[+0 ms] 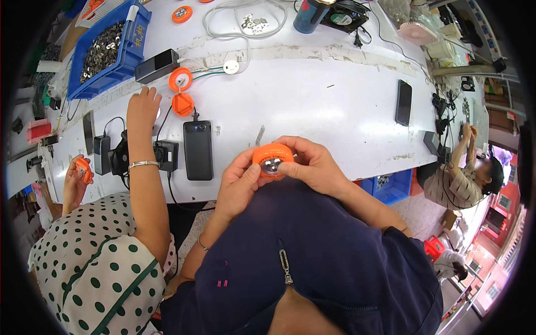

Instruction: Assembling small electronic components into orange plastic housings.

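Note:
Between my two hands, close to my chest at the table's front edge, is an orange round light (pixel 273 152) with a shiny, clear centre facing up. My left hand (pixel 239 183) grips its left side, the thumb along the rim. From the right, my right hand (pixel 314 167) closes on it too, with the thumb pressed on the edge of the clear centre. The underside of the light is hidden. Nearest on the table, to the left, lies a black power bank (pixel 197 153).
At my left, a co-worker in a dotted top (pixel 100 268) holds another orange light (pixel 84 170) and reaches toward orange housings (pixel 182 104). A blue bin (pixel 134 42) of metal parts stands far left. A phone (pixel 403 103) lies right; cables and a blue cup (pixel 310 17) are at the back.

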A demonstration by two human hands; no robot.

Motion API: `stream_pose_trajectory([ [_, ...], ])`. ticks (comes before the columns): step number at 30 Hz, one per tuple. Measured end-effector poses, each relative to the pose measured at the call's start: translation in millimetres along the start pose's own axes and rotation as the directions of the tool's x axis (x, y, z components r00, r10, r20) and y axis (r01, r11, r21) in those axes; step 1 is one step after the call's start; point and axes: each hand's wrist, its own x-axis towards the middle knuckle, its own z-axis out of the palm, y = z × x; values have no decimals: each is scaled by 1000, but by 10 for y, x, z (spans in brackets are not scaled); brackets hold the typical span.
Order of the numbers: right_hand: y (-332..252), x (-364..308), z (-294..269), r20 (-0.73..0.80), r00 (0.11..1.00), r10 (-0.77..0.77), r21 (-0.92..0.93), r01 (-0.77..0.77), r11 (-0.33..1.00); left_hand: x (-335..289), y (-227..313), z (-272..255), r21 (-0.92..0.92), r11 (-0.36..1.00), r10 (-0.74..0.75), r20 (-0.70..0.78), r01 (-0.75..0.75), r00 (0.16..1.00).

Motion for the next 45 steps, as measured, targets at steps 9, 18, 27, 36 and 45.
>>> stream_pose_trajectory([
  [9,23,-169,-202,9,999,-40,18,40,999,-132,23,70,57,997,-60,91,55,994],
  [18,-111,-87,-203,44,996,-71,-228,80,970,-50,91,93,76,992,-111,80,105,991],
  [27,-93,-81,-109,-63,989,-130,-156,119,980,27,35,22,-131,990,-40,75,50,996],
  [36,2,-207,-134,-134,938,-318,-339,258,905,29,35,153,-186,975,-106,73,118,992],
  [45,64,-168,-220,-39,999,35,42,-34,999,56,115,218,80,972,-213,-86,219,973],
])
